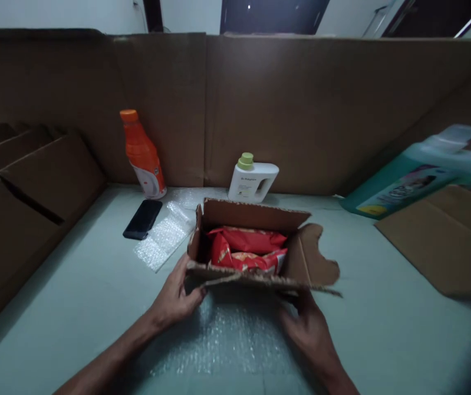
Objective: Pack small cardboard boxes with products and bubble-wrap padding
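Observation:
An open cardboard box point(255, 214) is in the middle of the view, its mouth tipped toward me, with red food packets point(251, 241) inside. My left hand point(180, 293) grips the box's near left corner, thumb on the front side. At the near right, my right hand point(307, 323) holds the box from below, its fingers partly hidden by the front flap. A torn flap point(317, 255) sticks out on the right. Beneath the box and between my arms lies a sheet of bubble wrap point(227, 345).
Behind stand an orange bottle point(142, 156) and a white jug with a green cap point(254, 181). A dark phone point(142, 219) lies beside more bubble wrap point(165, 233). A teal bottle point(408, 175) leans at right near a cardboard piece point(444, 241). Cardboard walls point(321, 109) enclose the back; boxes point(54, 170) stand left.

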{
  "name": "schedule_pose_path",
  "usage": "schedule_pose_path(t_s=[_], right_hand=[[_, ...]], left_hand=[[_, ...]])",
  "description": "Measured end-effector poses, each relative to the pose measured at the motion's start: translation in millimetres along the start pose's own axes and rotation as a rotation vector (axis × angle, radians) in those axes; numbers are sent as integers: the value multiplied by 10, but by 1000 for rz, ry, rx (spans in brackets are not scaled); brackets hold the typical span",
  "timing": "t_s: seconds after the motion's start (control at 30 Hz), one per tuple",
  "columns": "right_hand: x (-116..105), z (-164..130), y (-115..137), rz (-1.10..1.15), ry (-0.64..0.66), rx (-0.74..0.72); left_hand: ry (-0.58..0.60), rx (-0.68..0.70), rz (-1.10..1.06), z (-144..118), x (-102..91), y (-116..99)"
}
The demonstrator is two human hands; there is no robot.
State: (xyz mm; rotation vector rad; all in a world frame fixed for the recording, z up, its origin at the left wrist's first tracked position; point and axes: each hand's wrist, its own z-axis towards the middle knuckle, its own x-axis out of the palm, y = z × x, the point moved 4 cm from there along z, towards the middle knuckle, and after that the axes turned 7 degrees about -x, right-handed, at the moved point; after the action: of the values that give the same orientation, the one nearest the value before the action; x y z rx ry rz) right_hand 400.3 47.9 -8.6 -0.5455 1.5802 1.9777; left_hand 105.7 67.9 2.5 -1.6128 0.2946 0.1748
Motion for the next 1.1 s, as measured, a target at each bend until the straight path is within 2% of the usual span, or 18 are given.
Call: schedule_pose_path(t_s=[0.07, 0.13, 0.23, 0.33, 0.43, 0.53, 0.67, 0.77, 0.87, 0.93, 1.0, 1.1], right_hand=[[-78, 74, 60, 9, -2, -30], [-209, 25, 81, -59, -48, -124], [-297, -234, 83, -207, -56, -305], [-146, -513, 126, -294, 76, -495], [-34, -628, 180, -322, 157, -597], [-172, -495, 182, -298, 75, -529], [-344, -49, 98, -142, -7, -265], [-186, 295, 83, 33, 49, -97], [86, 535, 179, 81, 86, -67], [230, 626, 252, 88, 103, -93], [281, 649, 269, 113, 134, -116], [133, 516, 125, 71, 170, -166]], left_hand=[[14, 23, -15, 124, -29, -27], [-42, 46, 57, 83, -131, 4], [-127, 108, 355, -281, -310, 149], [-66, 226, 640, -758, -335, 342], [-25, 316, 791, -1012, -290, 438], [-121, 354, 768, -927, -333, 298], [-156, 282, 505, -463, -295, 33], [-133, 197, 290, -100, -120, -49], [-159, 185, 203, 105, -34, -109], [-201, 174, 184, 138, -106, -145], [-221, 153, 214, 71, -258, -151], [-216, 118, 421, -269, -516, -31]])
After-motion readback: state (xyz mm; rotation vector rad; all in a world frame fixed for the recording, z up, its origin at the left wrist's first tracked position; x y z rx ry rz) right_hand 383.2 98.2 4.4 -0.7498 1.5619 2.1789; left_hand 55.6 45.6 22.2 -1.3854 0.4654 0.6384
